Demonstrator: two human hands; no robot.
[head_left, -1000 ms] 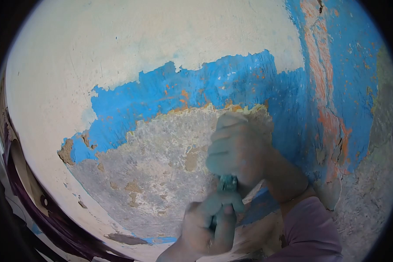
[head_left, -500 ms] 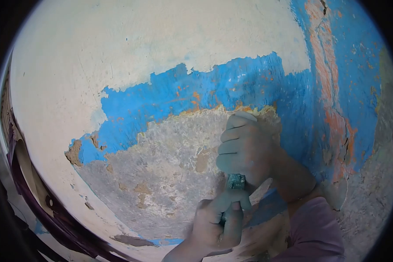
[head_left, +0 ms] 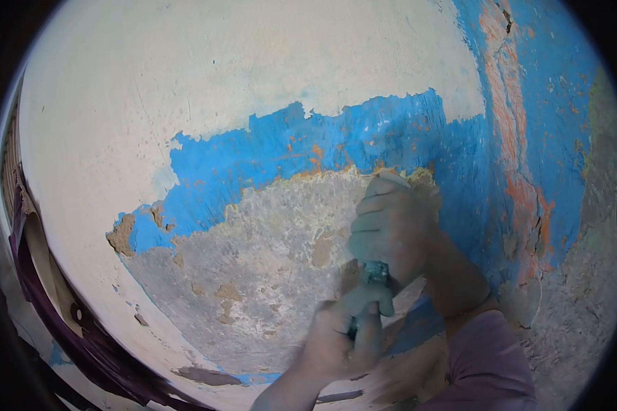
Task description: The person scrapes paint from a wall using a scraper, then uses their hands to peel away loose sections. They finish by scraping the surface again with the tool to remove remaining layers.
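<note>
Both my hands are wrapped, one above the other, round a dark green handle [head_left: 376, 272] with a rough, shiny surface. My right hand [head_left: 389, 222] is the upper one, closed in a fist near the ragged edge of the blue paint. Below it, my left hand [head_left: 346, 335] grips the lower part, with the thumb along it. Only short stretches of the handle show between the fingers; its working end is hidden. Behind the hands lies bare grey plaster [head_left: 260, 274], bordered above by a band of blue paint [head_left: 219, 178].
Cream paint [head_left: 219, 68] covers the upper wall. A cracked orange-pink strip [head_left: 514, 137] runs down the blue wall at the right. Dark purple cloth [head_left: 55, 301] hangs at the lower left. My right sleeve [head_left: 490, 363] is at the lower right.
The view has shifted slightly, so the wall's left part sits a little further right. Both hands appear slightly further right and keep their grip on the handle.
</note>
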